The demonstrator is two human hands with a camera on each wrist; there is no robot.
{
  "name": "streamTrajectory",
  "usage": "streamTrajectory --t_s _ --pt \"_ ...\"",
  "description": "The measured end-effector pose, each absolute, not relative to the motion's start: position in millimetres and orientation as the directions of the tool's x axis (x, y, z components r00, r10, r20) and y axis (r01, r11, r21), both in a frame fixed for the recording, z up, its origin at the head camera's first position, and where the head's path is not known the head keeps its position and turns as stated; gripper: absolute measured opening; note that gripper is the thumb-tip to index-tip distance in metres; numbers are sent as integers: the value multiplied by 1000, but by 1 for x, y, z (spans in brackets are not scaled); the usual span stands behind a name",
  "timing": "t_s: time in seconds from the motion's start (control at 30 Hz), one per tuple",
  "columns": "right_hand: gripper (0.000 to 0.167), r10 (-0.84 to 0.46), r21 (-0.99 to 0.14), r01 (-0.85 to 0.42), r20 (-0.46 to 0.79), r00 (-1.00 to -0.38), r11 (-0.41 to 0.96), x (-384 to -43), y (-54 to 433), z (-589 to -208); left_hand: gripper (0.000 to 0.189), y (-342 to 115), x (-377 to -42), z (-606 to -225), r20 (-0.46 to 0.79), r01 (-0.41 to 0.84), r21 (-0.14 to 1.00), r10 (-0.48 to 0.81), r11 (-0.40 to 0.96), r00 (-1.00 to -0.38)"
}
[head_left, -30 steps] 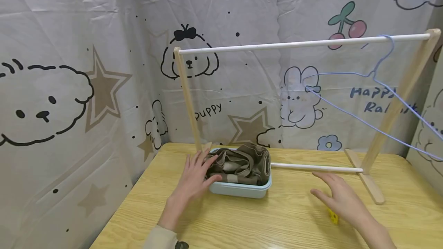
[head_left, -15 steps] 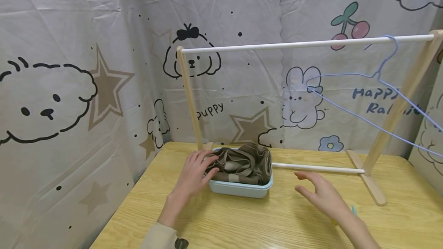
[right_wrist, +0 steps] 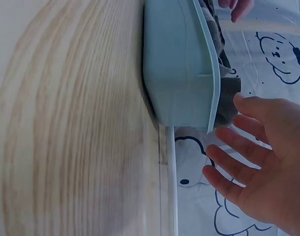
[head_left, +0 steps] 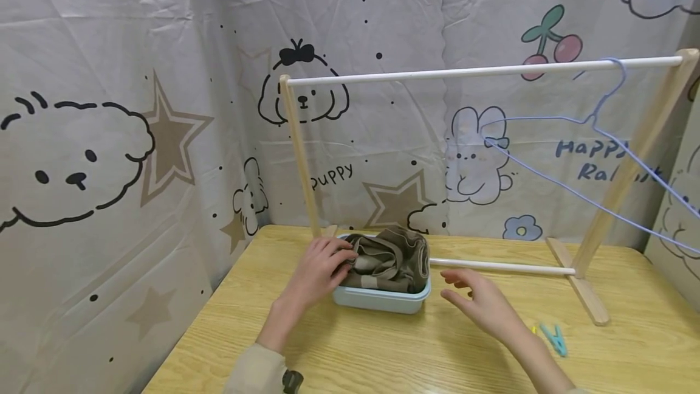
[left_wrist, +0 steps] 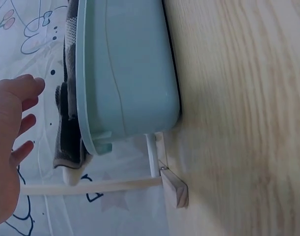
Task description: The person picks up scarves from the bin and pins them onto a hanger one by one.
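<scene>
A light blue plastic basin (head_left: 380,301) stands on the table, heaped with a bunched brown-grey garment (head_left: 404,257) that shows a lighter checked patch. My left hand (head_left: 317,269) hovers at the basin's left end with loosely bent fingers, overlapping the cloth in the head view. In the left wrist view a gap shows between those fingertips and the garment (left_wrist: 68,132). Off the basin's right end is my right hand (head_left: 481,306), fingers apart and holding nothing. The right wrist view has its thumb (right_wrist: 248,105) right by the garment's edge.
Behind the basin stands a drying rack with a white top rail (head_left: 437,73) and wooden posts. A blue wire hanger (head_left: 593,117) hangs from its right part. A teal clothespin (head_left: 556,340) and a small yellow piece (head_left: 534,329) lie beside the right forearm. Printed curtains surround the table.
My right hand has moved left toward the basin, uncovering the teal clothespin. My left hand has shifted slightly right over the cloth, its fingers more bent.
</scene>
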State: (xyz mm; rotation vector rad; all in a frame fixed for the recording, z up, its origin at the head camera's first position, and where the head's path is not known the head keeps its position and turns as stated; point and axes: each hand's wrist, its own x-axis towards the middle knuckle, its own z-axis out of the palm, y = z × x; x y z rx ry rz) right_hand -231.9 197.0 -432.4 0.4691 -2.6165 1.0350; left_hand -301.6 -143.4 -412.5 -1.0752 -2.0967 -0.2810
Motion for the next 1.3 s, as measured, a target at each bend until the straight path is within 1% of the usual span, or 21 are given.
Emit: streamTrajectory --t_s 0.1,0.17,0.2,0.27,0.43,0.57,0.77,0.9,1.03,1.1,1.17,1.3 --pt "33 -189 -621 -390 365 -911 680 -233 194 -434 23 -138 -304 -412 697 776 -168 630 609 -344" --pt "34 -191 -631 -379 347 -918 677 -233 191 -434 24 -135 -306 -412 686 774 -172 638 610 -351" --pt "34 -193 -637 -373 336 -922 675 -234 190 -434 26 -135 -307 -412 680 770 -165 636 617 -364" --pt "34 -196 -647 -360 314 -929 672 -234 187 -434 29 -134 -307 -411 661 759 -127 625 639 -416" --pt "35 -187 -667 -343 297 -936 661 -234 180 -434 38 -141 -308 -410 578 700 -13 577 714 -577" --pt "36 -172 -673 -342 307 -936 656 -234 177 -436 43 -152 -309 -411 533 646 37 532 762 -658" --pt "38 -157 -690 -325 296 -942 647 -235 173 -440 51 -172 -306 -419 468 517 159 397 841 -790" --pt "38 -137 -692 -302 284 -949 656 -234 172 -440 54 -178 -305 -424 424 446 217 328 868 -844" --pt "36 -118 -689 -268 257 -959 673 -235 171 -439 47 -177 -305 -426 413 434 274 303 858 -859" --pt "36 -111 -691 -253 244 -963 677 -236 169 -439 44 -176 -307 -428 420 437 333 283 836 -862" --pt "35 -105 -694 -241 233 -967 678 -237 168 -440 47 -174 -307 -430 409 417 427 240 802 -880" --pt "34 -96 -707 -222 214 -972 672 -239 166 -442 67 -171 -309 -434 329 316 607 132 729 -935"
